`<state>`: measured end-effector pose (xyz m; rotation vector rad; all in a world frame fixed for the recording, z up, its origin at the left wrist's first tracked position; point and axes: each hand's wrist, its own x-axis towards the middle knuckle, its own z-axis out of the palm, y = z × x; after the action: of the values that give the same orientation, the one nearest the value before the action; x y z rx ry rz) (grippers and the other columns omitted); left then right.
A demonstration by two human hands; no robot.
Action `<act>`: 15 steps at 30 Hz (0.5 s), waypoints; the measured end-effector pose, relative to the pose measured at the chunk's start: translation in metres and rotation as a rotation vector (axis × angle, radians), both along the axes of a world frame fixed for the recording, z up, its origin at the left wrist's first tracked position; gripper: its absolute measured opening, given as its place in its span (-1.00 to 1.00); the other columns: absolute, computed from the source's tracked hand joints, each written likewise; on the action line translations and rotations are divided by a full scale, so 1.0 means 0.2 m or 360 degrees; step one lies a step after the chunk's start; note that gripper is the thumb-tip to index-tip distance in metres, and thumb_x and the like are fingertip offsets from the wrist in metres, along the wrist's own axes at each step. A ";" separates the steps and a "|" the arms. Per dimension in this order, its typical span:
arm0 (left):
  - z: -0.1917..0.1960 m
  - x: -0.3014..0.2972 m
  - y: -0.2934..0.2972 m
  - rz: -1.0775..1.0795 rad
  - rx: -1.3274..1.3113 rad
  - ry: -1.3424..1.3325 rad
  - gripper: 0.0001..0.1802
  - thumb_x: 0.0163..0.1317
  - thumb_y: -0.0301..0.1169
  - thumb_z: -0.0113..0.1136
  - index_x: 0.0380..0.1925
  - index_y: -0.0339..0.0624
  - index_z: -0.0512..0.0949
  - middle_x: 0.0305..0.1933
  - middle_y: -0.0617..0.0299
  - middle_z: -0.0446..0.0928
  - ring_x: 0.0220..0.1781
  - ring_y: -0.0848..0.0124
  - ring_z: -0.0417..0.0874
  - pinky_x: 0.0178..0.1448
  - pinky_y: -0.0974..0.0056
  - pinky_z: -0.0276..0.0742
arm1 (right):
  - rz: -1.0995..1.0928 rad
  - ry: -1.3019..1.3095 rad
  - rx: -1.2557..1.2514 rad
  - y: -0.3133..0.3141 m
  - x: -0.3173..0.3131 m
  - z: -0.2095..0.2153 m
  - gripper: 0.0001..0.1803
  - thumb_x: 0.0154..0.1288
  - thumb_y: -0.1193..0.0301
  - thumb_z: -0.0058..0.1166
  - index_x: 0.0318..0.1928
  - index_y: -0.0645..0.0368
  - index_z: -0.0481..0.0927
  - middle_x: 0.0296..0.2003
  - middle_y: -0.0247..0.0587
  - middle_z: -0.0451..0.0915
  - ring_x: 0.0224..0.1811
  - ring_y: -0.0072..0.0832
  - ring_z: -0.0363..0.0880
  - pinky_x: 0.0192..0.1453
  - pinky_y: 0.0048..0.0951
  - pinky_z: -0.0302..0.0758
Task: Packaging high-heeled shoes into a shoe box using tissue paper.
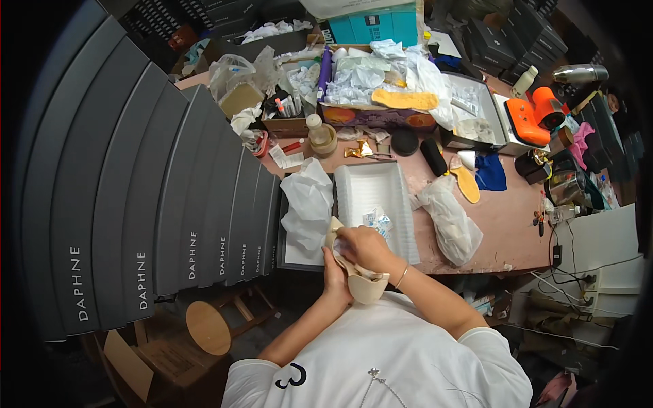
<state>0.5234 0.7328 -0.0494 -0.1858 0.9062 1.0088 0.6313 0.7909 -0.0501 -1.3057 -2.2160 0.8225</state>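
- Shoe (360, 279), beige, high-heeled, sitting at the near edge of the bench (503, 224), just in front of the person's chest.
- Left hand (335, 280) gripping it from below and the left, grip closed around the shoe's body.
- Right hand (364, 246) pressing down on top of the shoe near its far end, fingers curled onto it; grip closed on the shoe.
- Open shoebox (299, 255) lying just far of the hands, holding white tissue paper (309, 200) on its left and a white foam sheet (377, 190) on its right.
- Small sachets (376, 220) resting on the foam, just far of the right hand.
- Clear plastic bag (450, 221) lying to the right of the box.
- Stack of dark grey boxes (149, 183) filling the left side.
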 end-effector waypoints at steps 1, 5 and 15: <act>-0.01 0.00 -0.01 0.0011 -0.0004 -0.0020 -0.17 0.33 0.32 -0.54 0.37 -0.02 0.09 0.36 0.10 0.22 0.37 0.15 0.28 0.41 0.06 0.23 | -0.0045 0.0107 -0.0200 0.02 0.00 0.00 -0.60 0.03 0.42 0.17 -0.06 0.15 0.46 -0.35 -0.14 0.60 -0.30 -0.15 0.56 -0.18 -0.17 0.45; -0.04 0.00 -0.07 0.0047 -0.0067 0.0160 -0.19 0.35 0.29 -0.44 0.32 -0.10 0.16 0.31 0.09 0.27 0.33 0.18 0.33 0.38 0.12 0.27 | 0.0073 0.0167 0.0123 -0.08 -0.02 -0.03 -0.62 0.04 0.46 0.15 -0.08 0.18 0.42 -0.44 -0.06 0.59 -0.38 -0.06 0.59 -0.34 -0.12 0.49; -0.14 -0.01 0.02 0.0185 -0.0122 0.0196 -0.18 0.30 0.35 -0.52 0.14 -0.05 0.37 -0.04 0.12 0.50 -0.10 0.16 0.57 -0.13 0.06 0.55 | 0.0240 0.0018 0.0305 0.12 0.20 -0.01 -0.70 0.03 0.37 0.25 -0.20 0.09 0.51 -0.25 -0.22 0.54 -0.18 -0.25 0.47 -0.11 -0.25 0.34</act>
<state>0.5212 0.7372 -0.0778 -0.2452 1.0564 1.1034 0.6713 0.8152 -0.0522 -1.0521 -2.3411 0.6486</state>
